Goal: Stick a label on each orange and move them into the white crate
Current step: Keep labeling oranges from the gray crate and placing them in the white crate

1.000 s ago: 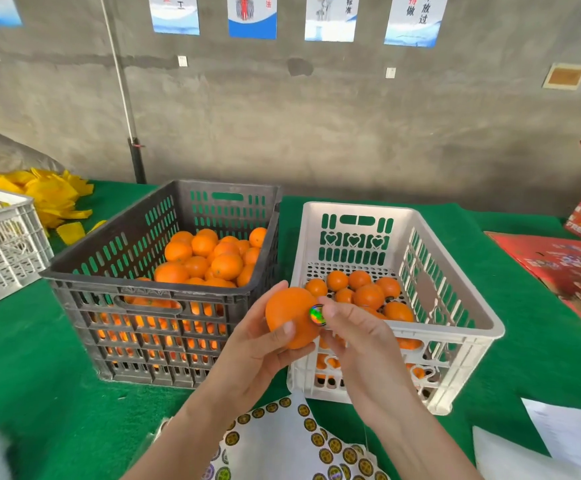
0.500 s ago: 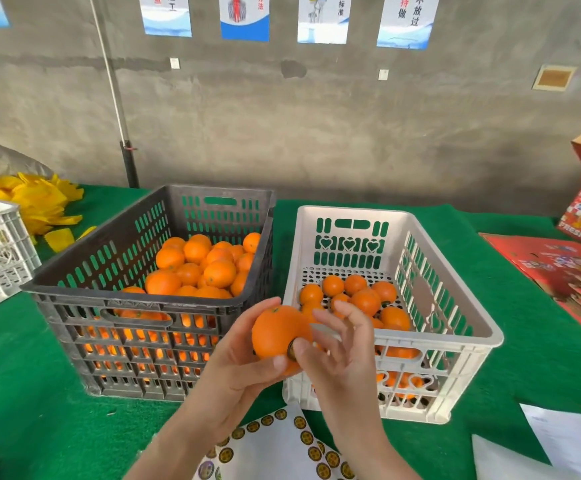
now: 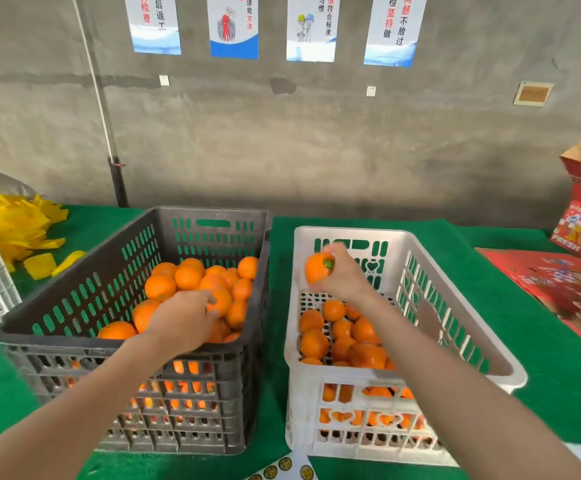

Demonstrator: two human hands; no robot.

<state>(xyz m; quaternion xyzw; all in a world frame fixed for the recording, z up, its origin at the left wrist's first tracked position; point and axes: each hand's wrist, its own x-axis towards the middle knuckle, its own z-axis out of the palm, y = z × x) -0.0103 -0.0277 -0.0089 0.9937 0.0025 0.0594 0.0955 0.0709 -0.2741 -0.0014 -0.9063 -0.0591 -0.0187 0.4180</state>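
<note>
Labelled orange (image 3: 316, 269) in right fingers (image 3: 338, 252) above white crate (image 3: 351, 233) of oranges (image 3: 334, 311); left fingers (image 3: 209, 300) around another orange (image 3: 222, 303) in grey crate (image 3: 213, 213).

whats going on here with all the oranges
A person is labelling oranges. The right hand holds a labelled orange over the white crate, above the oranges lying in it. The left hand is down on the pile in the grey crate; whether it grips one is unclear. A sticker sheet lies at the near edge.
</note>
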